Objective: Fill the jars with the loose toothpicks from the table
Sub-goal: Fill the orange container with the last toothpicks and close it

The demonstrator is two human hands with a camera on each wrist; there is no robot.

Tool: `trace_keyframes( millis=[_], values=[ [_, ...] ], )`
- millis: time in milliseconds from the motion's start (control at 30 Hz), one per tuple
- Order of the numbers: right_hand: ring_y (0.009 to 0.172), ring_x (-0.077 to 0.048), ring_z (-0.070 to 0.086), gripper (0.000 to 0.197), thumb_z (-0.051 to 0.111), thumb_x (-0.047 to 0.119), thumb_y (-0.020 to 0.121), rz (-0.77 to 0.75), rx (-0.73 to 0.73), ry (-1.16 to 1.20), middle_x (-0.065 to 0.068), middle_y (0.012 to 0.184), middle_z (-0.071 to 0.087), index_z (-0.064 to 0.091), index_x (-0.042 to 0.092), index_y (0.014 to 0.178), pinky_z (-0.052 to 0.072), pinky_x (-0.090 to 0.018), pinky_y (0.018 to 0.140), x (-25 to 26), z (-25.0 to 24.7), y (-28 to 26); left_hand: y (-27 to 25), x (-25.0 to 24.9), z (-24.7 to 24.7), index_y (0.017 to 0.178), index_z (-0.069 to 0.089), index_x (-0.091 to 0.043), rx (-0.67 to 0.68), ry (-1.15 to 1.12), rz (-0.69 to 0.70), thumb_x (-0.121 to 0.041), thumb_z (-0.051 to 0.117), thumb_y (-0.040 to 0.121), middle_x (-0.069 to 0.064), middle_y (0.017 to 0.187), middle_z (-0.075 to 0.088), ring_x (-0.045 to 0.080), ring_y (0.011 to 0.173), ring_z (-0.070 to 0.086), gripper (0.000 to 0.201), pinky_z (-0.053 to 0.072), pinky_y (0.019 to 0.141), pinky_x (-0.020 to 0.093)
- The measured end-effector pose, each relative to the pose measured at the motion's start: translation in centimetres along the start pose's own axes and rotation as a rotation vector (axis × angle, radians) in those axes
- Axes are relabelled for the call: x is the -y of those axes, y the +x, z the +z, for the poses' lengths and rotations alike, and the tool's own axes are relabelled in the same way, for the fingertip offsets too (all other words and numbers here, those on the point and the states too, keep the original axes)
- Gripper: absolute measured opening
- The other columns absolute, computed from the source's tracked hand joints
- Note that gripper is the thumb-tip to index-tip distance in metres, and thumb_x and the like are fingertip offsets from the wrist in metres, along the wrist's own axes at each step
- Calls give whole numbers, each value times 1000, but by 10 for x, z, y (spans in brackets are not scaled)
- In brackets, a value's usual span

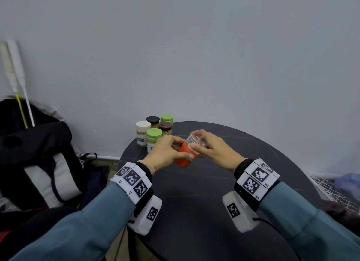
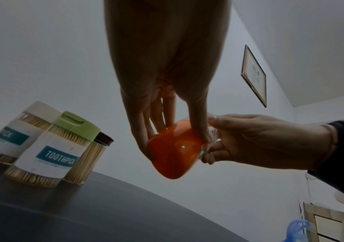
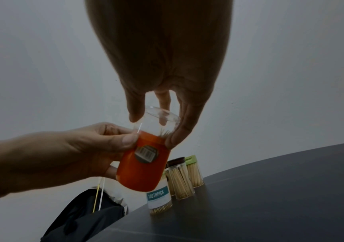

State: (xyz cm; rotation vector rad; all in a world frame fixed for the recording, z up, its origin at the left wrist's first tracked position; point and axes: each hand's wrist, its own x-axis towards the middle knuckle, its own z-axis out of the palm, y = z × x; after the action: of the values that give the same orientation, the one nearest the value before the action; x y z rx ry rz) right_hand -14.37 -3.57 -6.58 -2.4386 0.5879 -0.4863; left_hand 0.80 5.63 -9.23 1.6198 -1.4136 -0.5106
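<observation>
jar (image 1: 188, 150) between both curled hands

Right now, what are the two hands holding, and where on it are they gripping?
One small jar, held above the table. The left hand grips its orange part; the right hand pinches the clear part.

Six jars (image 1: 153, 133), two hands (image 1: 165, 151), one table (image 1: 214, 192)

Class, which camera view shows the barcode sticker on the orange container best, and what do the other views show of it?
The right wrist view: the barcode sticker faces that camera on the orange container, held by both hands. The head view shows only the container's orange side, and the left wrist view only its rounded end; neither shows the sticker.
</observation>
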Motion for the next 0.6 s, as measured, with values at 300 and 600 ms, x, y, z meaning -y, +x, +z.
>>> trace_keyframes(
  millis=[300, 600],
  values=[
    [80, -21, 61, 42, 48, 32, 95, 11, -27, 49, -14, 111, 58, 42, 9, 131, 50, -24, 72, 8, 8, 7, -1, 1, 0, 119, 63, -12, -125, -21, 15, -23, 82, 69, 3, 109, 66, 13, 101, 59, 54, 46, 77, 13],
    [83, -14, 60, 40, 40, 38, 97, 45, 5, 185, -4, 111, 59, 44, 15, 130, 46, -11, 67, 20, 14, 36, 1, 12, -23, 111, 56, -18, -206, -131, -82, -15, 80, 72, -2, 104, 61, 14, 99, 60, 46, 48, 71, 17]
  ],
)
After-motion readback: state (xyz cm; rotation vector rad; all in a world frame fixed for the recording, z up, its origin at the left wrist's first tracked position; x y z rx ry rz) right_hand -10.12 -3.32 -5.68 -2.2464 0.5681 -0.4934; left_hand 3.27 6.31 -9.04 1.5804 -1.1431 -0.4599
